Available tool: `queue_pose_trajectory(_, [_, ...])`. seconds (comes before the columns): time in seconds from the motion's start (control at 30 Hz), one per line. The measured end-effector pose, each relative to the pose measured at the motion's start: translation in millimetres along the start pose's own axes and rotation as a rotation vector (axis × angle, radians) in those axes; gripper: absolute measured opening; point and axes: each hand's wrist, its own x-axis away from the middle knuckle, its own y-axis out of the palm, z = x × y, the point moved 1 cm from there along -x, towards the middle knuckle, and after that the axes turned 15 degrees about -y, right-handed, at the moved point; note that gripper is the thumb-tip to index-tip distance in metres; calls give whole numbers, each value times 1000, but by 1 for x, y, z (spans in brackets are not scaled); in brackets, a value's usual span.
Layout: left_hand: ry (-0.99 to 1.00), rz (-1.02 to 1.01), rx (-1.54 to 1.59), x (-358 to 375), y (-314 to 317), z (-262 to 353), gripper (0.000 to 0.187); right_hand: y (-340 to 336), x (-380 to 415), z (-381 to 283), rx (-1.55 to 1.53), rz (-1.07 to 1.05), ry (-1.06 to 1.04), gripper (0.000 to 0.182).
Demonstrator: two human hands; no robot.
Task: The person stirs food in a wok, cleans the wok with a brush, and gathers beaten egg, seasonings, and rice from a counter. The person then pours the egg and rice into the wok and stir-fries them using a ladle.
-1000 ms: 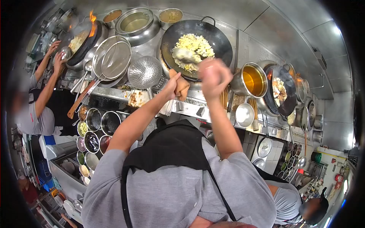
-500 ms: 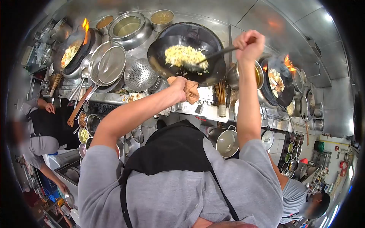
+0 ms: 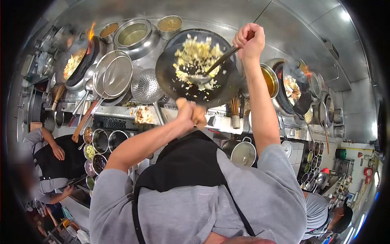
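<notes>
My left hand (image 3: 185,110) is closed around a tan folded cloth (image 3: 198,116) at the near edge of a dark wok (image 3: 165,77). The wok tips toward me. Chopped pale-yellow and white food (image 3: 196,53) flies up loosely inside it, with small bits scattered on the near wall. In my right hand (image 3: 250,42), raised beyond the wok's right side, the fingers wrap the end of a ladle's long handle. The metal bowl of that ladle (image 3: 199,79) sits among the food. The rim under the cloth is hidden.
Left of the wok are a perforated skimmer (image 3: 145,86), mesh strainers (image 3: 113,73) and a pot (image 3: 132,34). On the right stands an oil pot (image 3: 269,81). Flames rise at a left wok (image 3: 73,65) and a right wok (image 3: 292,87). One person (image 3: 61,156) is at left, another (image 3: 321,213) at right.
The wok and my left hand have come nearer to me. The food has gone from a settled heap to scattered in the air. My right hand has shifted left with the ladle.
</notes>
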Motion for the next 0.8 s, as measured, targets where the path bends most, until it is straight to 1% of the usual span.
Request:
queue_pose_trajectory(0.07, [103, -69, -40, -16, 17, 43, 12, 27, -4, 22, 56, -20, -102, 38])
queue_pose_trajectory(0.1, [290, 207, -87, -12, 36, 44, 11, 32, 2, 27, 90, -14, -149, 37])
queue_pose_trajectory(0.13, [262, 244, -239, -37, -5, 57, 8, 30, 3, 23, 73, -69, -197, 37])
queue_pose_trajectory(0.2, [216, 217, -229, -73, -75, 57, 12, 29, -13, 7, 34, -195, -313, 37])
queue_pose_trajectory(0.23, [212, 186, -204, -82, -83, 53, 15, 34, -29, -1, 8, -291, -365, 37])
queue_pose_trajectory(0.27, [252, 170, -141, -72, -81, 40, 15, 30, -26, -17, -105, -286, -289, 38])
queue_pose_trajectory(0.3, [294, 155, -74, -60, -76, 29, 16, 27, -16, -31, -119, -254, -279, 38])
queue_pose_trajectory(0.33, [252, 197, -76, -54, -75, 22, 17, 25, -1, -41, -133, -217, -261, 38])
queue_pose_trajectory(0.37, [251, 108, -92, -59, -76, 24, 15, 21, 18, -43, -102, -161, -261, 38])
queue_pose_trajectory(0.43, [260, -75, -119, -84, -71, 49, 10, 13, 38, -46, -42, -62, -248, 38])
queue_pose_trajectory(0.5, [347, 163, -137, -69, -20, 64, 10, 11, 40, -68, 25, -1, -243, 39])
queue_pose_trajectory(0.53, [333, 162, -136, -75, -16, 74, 11, 20, 36, -91, 26, -33, -249, 41])
queue_pose_trajectory(0.6, [342, 179, -132, -87, -11, 91, 16, 34, 28, -137, 2, -141, -338, 44])
queue_pose_trajectory(0.63, [357, 200, -131, -88, -8, 93, 20, 37, 32, -145, -12, -174, -401, 44])
queue_pose_trajectory(0.67, [369, 179, -167, -86, -10, 90, 23, 38, 36, -151, -27, -202, -467, 45])
queue_pose_trajectory(0.7, [300, 167, -178, -72, -13, 82, 24, 37, 42, -153, -35, -221, -531, 46])
queue_pose_trajectory(0.73, [239, 147, -193, -53, -7, 78, 25, 30, 53, -129, -34, -143, -587, 45])
queue_pose_trajectory(0.77, [187, 121, -211, -37, -2, 76, 26, 22, 71, -86, -37, -72, -649, 45])
queue_pose_trajectory(0.8, [168, 133, -211, -25, -7, 68, 29, 14, 89, -34, 192, 136, -752, 42])
